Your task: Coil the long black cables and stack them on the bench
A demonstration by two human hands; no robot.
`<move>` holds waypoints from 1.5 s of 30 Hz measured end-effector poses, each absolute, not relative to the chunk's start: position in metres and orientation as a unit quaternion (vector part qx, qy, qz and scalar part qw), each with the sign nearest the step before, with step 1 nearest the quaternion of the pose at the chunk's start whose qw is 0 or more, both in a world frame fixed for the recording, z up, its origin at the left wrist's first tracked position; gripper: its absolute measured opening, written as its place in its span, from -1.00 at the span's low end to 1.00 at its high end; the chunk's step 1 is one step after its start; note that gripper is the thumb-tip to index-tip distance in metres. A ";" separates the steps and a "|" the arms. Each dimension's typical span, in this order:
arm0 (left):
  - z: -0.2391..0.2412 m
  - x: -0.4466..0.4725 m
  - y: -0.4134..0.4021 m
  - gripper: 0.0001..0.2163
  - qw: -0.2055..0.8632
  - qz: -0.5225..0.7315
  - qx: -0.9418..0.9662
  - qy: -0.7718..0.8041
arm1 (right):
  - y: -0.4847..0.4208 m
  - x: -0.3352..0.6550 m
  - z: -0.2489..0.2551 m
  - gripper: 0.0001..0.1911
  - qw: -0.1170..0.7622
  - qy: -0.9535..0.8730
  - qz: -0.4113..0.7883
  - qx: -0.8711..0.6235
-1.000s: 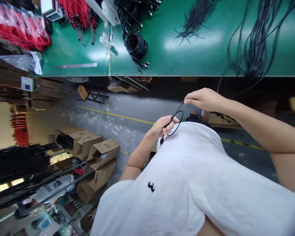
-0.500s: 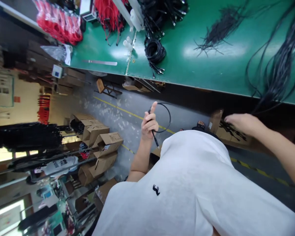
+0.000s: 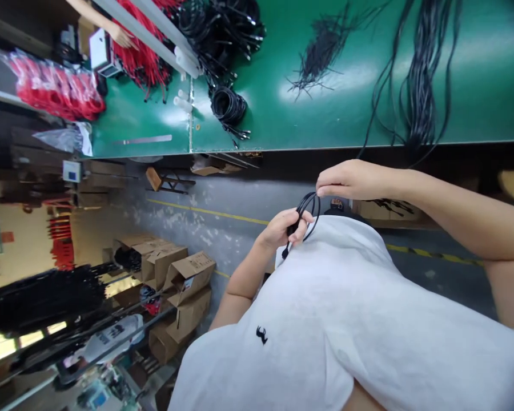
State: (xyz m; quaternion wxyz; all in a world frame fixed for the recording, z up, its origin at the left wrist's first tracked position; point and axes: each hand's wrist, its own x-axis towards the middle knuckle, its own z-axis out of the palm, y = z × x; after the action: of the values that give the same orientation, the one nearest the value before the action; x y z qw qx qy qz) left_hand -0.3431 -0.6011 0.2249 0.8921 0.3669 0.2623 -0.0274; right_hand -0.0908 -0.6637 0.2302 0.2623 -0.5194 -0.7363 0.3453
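My left hand (image 3: pixel 285 228) is closed round a small coil of thin black cable (image 3: pixel 307 214), just above my white shirt (image 3: pixel 325 319). A short end with a plug hangs below the fist. My right hand (image 3: pixel 351 180) pinches the top of the same coil, fingers pressed together. Both hands sit close together below the edge of the green table (image 3: pixel 282 114). A bundle of long black cables (image 3: pixel 420 74) lies on the table and hangs over its edge near my right arm.
On the table lie a coiled black cable (image 3: pixel 228 105), a heap of short black ties (image 3: pixel 321 51), red cables (image 3: pixel 64 91) and white tubes (image 3: pixel 183 103). Another person's hand (image 3: pixel 122 37) works at the far left. Cardboard boxes (image 3: pixel 180 274) stand on the floor.
My right hand came back from the hanging cables to the coil. My left hand dropped back towards my shirt, and the loop now has more turns.
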 end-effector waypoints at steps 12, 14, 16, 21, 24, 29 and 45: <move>0.236 -0.359 -0.576 -0.60 0.830 0.180 0.302 0.434 | -0.692 0.003 0.126 -0.75 0.227 -0.599 0.241 -0.729; 0.236 -0.364 -0.574 -0.63 0.824 0.194 0.299 0.440 | -0.707 0.023 0.108 -0.82 0.199 -0.572 0.250 -0.756; 0.235 -0.367 -0.573 -0.65 0.833 0.193 0.289 0.430 | -0.718 0.030 0.102 -0.84 0.203 -0.555 0.263 -0.763; 0.228 -0.372 -0.576 -0.61 0.855 0.200 0.225 0.422 | -0.718 0.023 0.117 -0.79 0.206 -0.541 0.231 -0.782; 0.225 -0.376 -0.578 -0.60 0.862 0.214 0.174 0.426 | -0.711 0.029 0.118 -0.68 0.202 -0.566 0.222 -0.768; 0.248 -0.392 -0.569 -0.61 0.855 0.255 0.139 0.429 | -0.714 0.060 0.093 -0.60 0.146 -0.610 0.215 -0.748; 0.218 -0.355 -0.591 -0.60 0.900 -0.077 0.355 0.240 | -0.660 -0.117 0.227 -0.59 0.244 -0.763 0.368 -0.473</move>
State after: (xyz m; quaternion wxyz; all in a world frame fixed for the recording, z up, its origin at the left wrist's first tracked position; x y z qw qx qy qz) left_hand -0.3547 -0.5908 0.2179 0.9003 0.3551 0.2396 -0.0775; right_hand -0.1166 -0.6596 0.2272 0.2441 -0.4726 -0.7627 0.3679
